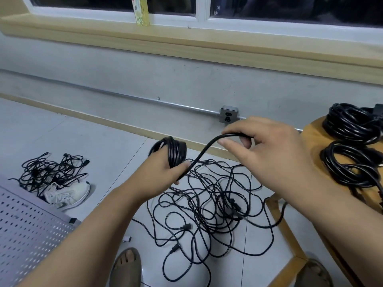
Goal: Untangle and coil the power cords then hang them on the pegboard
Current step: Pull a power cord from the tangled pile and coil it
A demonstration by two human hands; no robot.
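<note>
My left hand [163, 168] grips a partly wound coil of black power cord [173, 150] held above the floor. From the coil a free length of the same cord [204, 150] arcs up to my right hand [267, 148], which pinches it between thumb and fingers. Below both hands a large tangle of black cords [213, 208] with several plugs lies on the white tiled floor. A smaller tangle [49, 172] lies to the left. Two finished coils [352, 125] [352, 166] rest on a wooden stool at the right. A grey pegboard [27, 228] lies flat at the lower left.
A white sneaker [68, 195] sits beside the small tangle. The wooden stool [313, 133] and its legs [290, 235] stand at the right. A wall outlet box [228, 117] on a metal conduit is behind my hands. My sandalled feet [126, 268] are at the bottom edge.
</note>
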